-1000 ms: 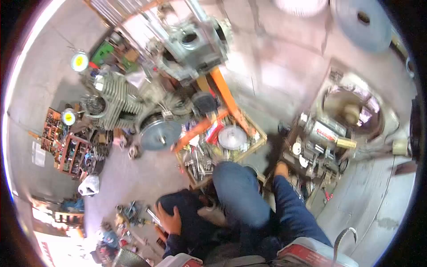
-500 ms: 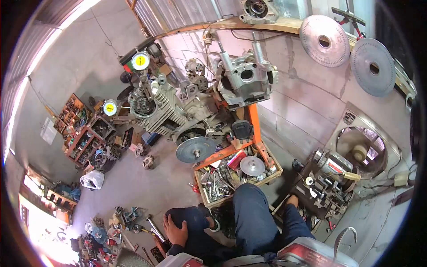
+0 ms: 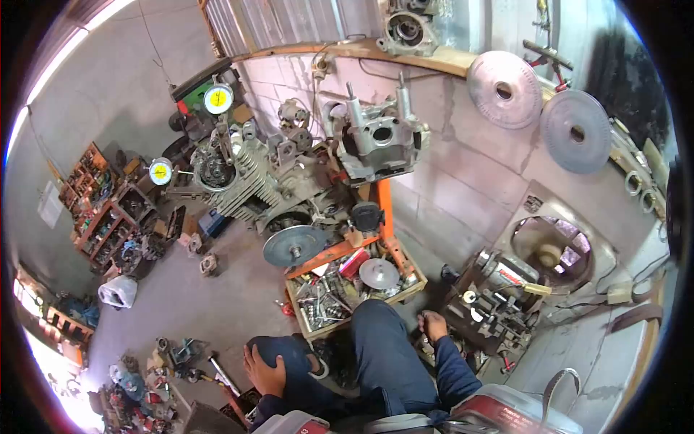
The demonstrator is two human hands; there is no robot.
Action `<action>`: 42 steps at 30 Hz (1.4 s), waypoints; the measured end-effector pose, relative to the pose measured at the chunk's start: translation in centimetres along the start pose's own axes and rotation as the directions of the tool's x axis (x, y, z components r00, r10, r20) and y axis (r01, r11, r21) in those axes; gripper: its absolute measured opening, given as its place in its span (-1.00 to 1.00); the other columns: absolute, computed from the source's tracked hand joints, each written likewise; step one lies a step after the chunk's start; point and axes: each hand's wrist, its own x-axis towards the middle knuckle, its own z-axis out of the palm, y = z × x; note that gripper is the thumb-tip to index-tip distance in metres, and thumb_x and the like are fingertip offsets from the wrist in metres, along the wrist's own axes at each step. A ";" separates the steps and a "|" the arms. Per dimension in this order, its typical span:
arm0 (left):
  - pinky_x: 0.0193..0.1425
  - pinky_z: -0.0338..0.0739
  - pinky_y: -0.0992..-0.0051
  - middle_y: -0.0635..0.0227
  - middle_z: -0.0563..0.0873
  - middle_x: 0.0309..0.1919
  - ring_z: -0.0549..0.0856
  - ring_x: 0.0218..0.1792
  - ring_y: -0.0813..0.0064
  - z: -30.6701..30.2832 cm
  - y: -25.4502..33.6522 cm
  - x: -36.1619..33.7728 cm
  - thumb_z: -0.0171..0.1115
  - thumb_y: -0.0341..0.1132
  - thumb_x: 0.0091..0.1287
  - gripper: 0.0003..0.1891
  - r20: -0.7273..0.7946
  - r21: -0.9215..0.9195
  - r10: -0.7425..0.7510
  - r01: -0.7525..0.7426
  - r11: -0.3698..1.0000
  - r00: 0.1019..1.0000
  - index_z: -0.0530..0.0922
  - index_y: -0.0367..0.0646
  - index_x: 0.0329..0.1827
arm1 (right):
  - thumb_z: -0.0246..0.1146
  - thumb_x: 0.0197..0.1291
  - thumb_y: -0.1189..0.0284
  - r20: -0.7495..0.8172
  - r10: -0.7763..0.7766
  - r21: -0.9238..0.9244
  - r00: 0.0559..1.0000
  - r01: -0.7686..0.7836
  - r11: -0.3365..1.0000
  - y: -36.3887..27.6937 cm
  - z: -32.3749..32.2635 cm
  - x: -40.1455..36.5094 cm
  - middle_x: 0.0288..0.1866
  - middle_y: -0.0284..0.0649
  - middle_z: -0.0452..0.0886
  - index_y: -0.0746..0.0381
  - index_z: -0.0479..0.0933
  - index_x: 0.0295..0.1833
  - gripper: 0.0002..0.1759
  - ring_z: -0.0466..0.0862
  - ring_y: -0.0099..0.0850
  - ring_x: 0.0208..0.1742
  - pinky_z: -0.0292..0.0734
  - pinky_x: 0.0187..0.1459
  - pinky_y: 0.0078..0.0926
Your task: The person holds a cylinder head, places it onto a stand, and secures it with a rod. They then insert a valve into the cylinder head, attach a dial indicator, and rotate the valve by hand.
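Observation:
My left hand [image 3: 264, 370] lies on my left knee with its fingers spread, holding nothing. My right hand [image 3: 434, 325] is low beside my right knee, just left of a motor-driven bench machine [image 3: 499, 304]; its fingers are curled together, and what they hold, if anything, is too small to make out. In front of me an engine [image 3: 249, 177] with a finned cylinder sits on an orange stand [image 3: 387, 210]. A degree wheel [image 3: 295, 246] is fitted low on the engine. Two dial gauges, an upper one [image 3: 217, 99] and a lower one [image 3: 160, 171], stand at its left.
A wooden tray [image 3: 307, 334] of tools and a metal disc [image 3: 379, 274] stands below the engine. A bare crankcase [image 3: 383, 137] is mounted above. Two more degree wheels hang on the wall, one [image 3: 504, 119] left of another [image 3: 607, 137]. Engine parts [image 3: 137, 387] litter the left floor.
The view has turned slightly right, so the scene sits further left. My right hand has moved left from the machine's edge toward my knee. My left hand stays on the knee.

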 end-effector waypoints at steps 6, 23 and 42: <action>0.57 0.29 -0.08 0.17 0.23 0.65 0.26 0.59 -0.09 0.5 0.8 0.3 0.49 -0.14 0.17 -0.14 0.010 0.015 -0.026 0.026 1.000 1.000 0.34 -0.17 0.56 | 0.29 0.48 0.48 0.141 -0.779 -0.156 0.612 0.790 0.592 -38.4 18.8 -12.6 -0.35 -0.31 0.67 0.41 0.68 0.06 -0.79 0.59 -0.61 -0.41 0.53 -0.33 -0.58; 0.56 0.28 -0.08 0.22 0.22 0.66 0.25 0.59 -0.10 -0.8 1.5 0.0 0.46 -0.08 0.22 -0.15 0.032 -0.017 -0.028 0.029 0.999 0.999 0.33 -0.12 0.58 | 0.37 0.30 0.49 0.573 -0.806 -0.473 0.145 0.862 -0.182 -60.8 29.9 -15.7 -0.22 0.04 0.79 0.32 0.72 -0.02 -0.81 0.80 -0.01 -0.18 0.66 -0.05 -0.21; 0.57 0.28 -0.08 0.20 0.21 0.66 0.25 0.59 -0.13 -1.9 1.6 -0.6 0.44 -0.05 0.23 -0.16 0.001 0.017 -0.041 0.041 0.999 0.999 0.35 -0.14 0.57 | 0.36 0.29 0.52 0.875 -0.459 -0.365 0.153 0.832 -0.418 -63.7 37.5 -19.8 -0.16 -0.05 0.81 0.31 0.74 0.07 -0.74 0.82 -0.22 -0.09 0.70 -0.02 -0.31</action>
